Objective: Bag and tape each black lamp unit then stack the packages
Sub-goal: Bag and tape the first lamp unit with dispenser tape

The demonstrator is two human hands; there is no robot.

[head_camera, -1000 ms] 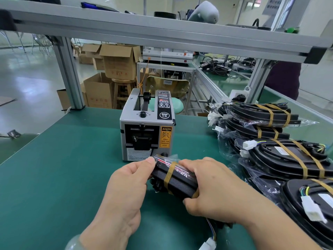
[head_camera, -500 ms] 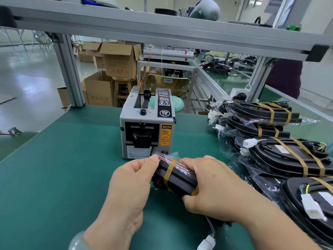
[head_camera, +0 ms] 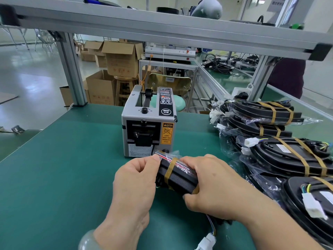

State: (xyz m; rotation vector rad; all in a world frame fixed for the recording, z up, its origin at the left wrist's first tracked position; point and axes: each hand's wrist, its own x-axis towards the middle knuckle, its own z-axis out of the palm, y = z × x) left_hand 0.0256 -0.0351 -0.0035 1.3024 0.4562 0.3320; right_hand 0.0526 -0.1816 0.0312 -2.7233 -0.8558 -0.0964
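On a green work mat (head_camera: pixel 54 177) in a factory hall, cardboard boxes (head_camera: pixel 122 58) piled behind the bench, a person worked a bagged black lamp unit (head_camera: pixel 178 179) just in front of the grey tape dispenser (head_camera: pixel 147 123), which stood at twelve o'clock from the hands. The left hand (head_camera: pixel 135 186) pinched the loose plastic at the unit's far end between thumb and forefinger. The right hand (head_camera: pixel 212 186) was curled round the near end, where a second strip seemed to lie under the thumb. One tan tape band (head_camera: pixel 170 168) already circled the package. Its wires trailed to a white connector (head_camera: pixel 206 240) at six o'clock. Finished packages (head_camera: pixel 270 116) lay stacked at two o'clock, each with two bands. The taping step looked close to done. The next move would call for pressing the last strip flat, tucking the bag end, then lifting the package clear of its wires onto the stack.
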